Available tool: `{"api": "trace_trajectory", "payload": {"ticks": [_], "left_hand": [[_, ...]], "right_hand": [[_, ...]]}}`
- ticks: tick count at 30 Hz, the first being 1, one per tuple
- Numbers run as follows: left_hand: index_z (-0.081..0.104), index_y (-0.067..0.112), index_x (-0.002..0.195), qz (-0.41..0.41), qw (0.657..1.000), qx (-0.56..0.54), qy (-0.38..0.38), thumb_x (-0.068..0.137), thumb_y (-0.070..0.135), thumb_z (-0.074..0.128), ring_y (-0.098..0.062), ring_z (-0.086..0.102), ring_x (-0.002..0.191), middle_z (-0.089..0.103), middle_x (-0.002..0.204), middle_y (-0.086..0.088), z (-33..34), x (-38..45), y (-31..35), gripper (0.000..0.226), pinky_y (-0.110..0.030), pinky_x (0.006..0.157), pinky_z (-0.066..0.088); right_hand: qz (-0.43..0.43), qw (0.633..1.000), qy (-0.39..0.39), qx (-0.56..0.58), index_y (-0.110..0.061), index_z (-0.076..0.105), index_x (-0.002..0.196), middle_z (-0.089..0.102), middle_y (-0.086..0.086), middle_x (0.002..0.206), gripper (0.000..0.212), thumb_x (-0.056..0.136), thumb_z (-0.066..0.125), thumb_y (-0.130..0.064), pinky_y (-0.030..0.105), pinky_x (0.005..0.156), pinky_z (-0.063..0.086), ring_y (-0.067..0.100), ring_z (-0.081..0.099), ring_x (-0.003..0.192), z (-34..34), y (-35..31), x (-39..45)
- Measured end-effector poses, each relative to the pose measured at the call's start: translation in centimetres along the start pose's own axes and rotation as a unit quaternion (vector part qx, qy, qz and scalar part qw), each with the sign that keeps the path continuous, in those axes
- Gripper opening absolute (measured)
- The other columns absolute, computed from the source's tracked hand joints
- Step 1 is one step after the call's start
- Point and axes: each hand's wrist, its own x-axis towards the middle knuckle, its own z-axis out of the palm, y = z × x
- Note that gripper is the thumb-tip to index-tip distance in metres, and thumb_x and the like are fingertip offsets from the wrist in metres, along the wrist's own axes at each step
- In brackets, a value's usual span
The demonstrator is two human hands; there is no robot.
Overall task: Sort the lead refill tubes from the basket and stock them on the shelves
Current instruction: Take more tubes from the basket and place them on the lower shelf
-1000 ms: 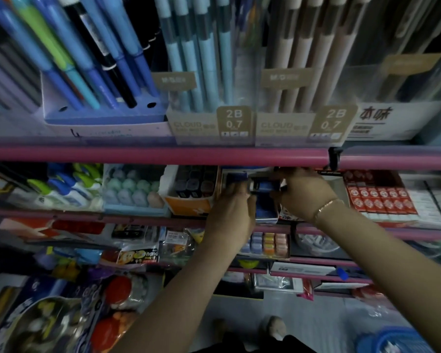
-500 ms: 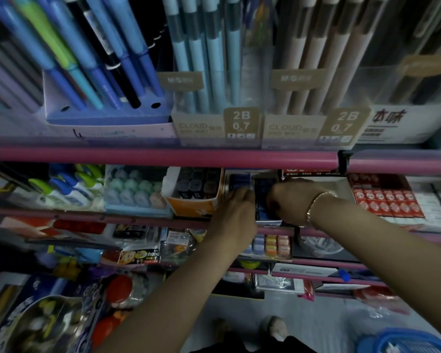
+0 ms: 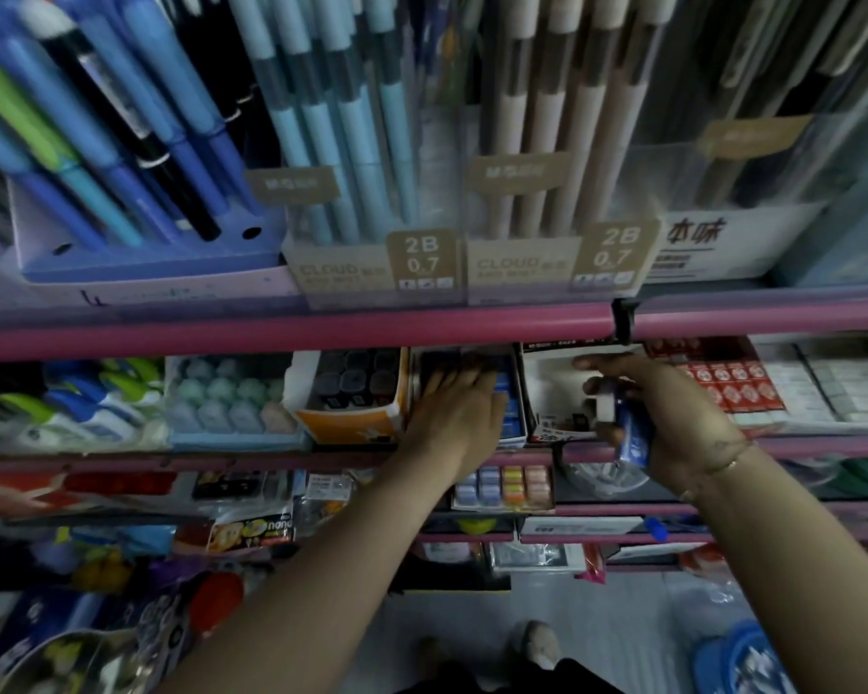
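Note:
On the middle shelf, my left hand [image 3: 459, 410] lies flat with straight fingers on the blue lead refill tubes in a small display box [image 3: 514, 423]. To its right, my right hand [image 3: 672, 418] grips a bunch of blue and white lead refill tubes [image 3: 630, 435] in front of a white box [image 3: 552, 393]. The blue basket [image 3: 742, 661] shows at the bottom right corner, on the floor.
A pink shelf rail [image 3: 322, 333] runs just above both hands, with mechanical pencil boxes marked 2B 0.7 [image 3: 422, 255] over it. An orange box of dark lead cases [image 3: 357, 388] stands left of my left hand. Red packets [image 3: 722, 383] lie to the right. Lower shelves hold erasers and packets.
My right hand has drawn back to the right, away from the blue box, still holding tubes. My left hand has stayed on the tubes in the box.

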Motion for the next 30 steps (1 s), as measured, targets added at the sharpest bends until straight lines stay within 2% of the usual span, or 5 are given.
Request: {"api": "trace_trajectory", "payload": {"ticks": [3,6,17,23,30], "left_hand": [[0.057,0.017,0.127,-0.041,0.954,-0.29,0.056,0.101,0.038,0.035,-0.014,0.055,0.114,0.058,0.129,-0.003,-1.3,-2.4,1.8,0.04,-0.025,0.09,0.04],[0.068,0.02,0.102,-0.069,0.815,-0.575,0.02,0.094,0.043,0.05,-0.012,0.069,0.091,0.072,0.099,0.003,-2.9,-4.6,3.8,0.03,-0.031,0.08,0.054],[0.065,0.012,0.088,-0.181,0.692,-0.69,0.107,0.088,0.017,0.065,-0.009,0.067,0.063,0.07,0.067,0.002,-3.4,-5.5,2.2,0.006,-0.019,0.056,0.051],[0.06,0.033,0.08,-0.119,0.854,-0.478,0.166,0.094,0.02,0.057,-0.006,0.064,0.069,0.065,0.075,0.013,-2.8,-4.0,1.7,0.02,-0.03,0.069,0.054],[0.061,0.006,0.103,-0.104,0.951,-0.237,0.167,0.093,0.014,0.055,-0.029,0.064,0.085,0.067,0.089,-0.011,-0.7,-0.2,-0.5,0.014,-0.033,0.068,0.047]], "right_hand": [[0.008,0.998,-0.011,0.059,-0.004,0.062,0.092,0.054,0.004,0.063,0.02,0.092,0.042,-0.004,0.013,0.03,0.03,0.017,0.059,0.055,1.1,0.0,-0.3],[-0.037,0.999,-0.001,0.027,-0.002,0.059,0.09,0.053,0.008,0.061,0.009,0.088,0.051,0.001,0.015,0.031,0.031,0.017,0.048,0.045,2.5,0.4,-0.4],[-0.111,0.977,-0.106,-0.147,-0.006,0.067,0.089,0.073,0.007,0.076,0.007,0.084,0.066,-0.011,0.016,0.03,0.031,0.015,0.07,0.065,3.1,0.3,-1.4],[-0.129,0.902,-0.119,-0.396,-0.013,0.07,0.079,0.063,-0.002,0.056,0.01,0.075,0.075,-0.005,0.012,0.032,0.031,0.005,0.043,0.031,2.6,-1.1,0.1],[-0.266,0.686,-0.062,-0.674,-0.014,0.066,0.111,0.064,0.009,0.119,0.024,0.088,0.058,-0.017,0.029,0.095,0.043,0.026,0.057,0.112,4.7,0.3,5.7]]}}
